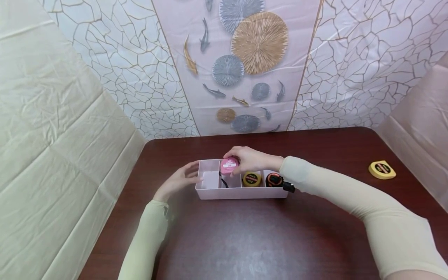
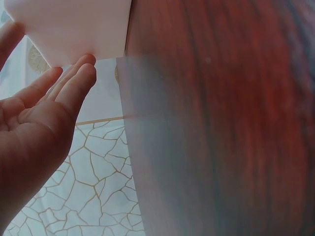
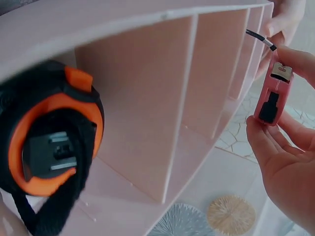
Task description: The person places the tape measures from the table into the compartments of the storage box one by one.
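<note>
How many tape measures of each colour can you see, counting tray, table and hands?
Pink tape: 1
Yellow tapes: 2
Black-and-orange tape: 1
Total: 4

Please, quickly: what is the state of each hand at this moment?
Left hand: open, fingers touching the end of the divided tray.
Right hand: closed, holding the pink tape measure between thumb and fingers.

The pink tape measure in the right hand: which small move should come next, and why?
Probably lower the pink tape measure into the tray, second compartment from the left, because the right hand holds it over that space, where its black strap hangs.
</note>
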`<state>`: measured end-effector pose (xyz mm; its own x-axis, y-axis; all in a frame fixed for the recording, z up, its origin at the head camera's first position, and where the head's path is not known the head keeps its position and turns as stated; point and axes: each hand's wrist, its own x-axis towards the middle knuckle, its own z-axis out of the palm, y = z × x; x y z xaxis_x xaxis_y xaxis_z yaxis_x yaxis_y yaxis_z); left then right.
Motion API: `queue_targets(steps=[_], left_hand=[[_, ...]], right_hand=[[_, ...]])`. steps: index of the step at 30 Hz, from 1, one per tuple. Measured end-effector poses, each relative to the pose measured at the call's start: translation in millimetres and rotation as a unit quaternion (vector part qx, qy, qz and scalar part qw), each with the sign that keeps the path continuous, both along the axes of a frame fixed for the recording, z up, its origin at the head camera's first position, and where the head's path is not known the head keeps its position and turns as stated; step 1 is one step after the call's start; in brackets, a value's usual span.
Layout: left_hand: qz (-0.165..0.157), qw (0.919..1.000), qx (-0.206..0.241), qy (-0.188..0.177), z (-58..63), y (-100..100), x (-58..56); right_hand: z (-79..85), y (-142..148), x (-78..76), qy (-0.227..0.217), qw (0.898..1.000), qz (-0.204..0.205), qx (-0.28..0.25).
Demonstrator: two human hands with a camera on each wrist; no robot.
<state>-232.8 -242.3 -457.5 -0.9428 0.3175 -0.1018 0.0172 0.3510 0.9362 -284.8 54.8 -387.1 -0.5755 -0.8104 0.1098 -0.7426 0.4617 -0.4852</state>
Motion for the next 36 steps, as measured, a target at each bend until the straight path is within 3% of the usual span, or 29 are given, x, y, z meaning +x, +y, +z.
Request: queue_targets(steps=[11,36], left_hand=[[0.003,1.0,0.001,-0.009,1.1,0,0.0],[-0.01,0.9999,0.0,-0.009,4.3,0,-0.7]], right_hand=[[-13.2,-9,-0.1,-0.006,1.0,0.008,0.0],[-22.1,-11,2.1,-0.017,1.0,-0.004,0.026]])
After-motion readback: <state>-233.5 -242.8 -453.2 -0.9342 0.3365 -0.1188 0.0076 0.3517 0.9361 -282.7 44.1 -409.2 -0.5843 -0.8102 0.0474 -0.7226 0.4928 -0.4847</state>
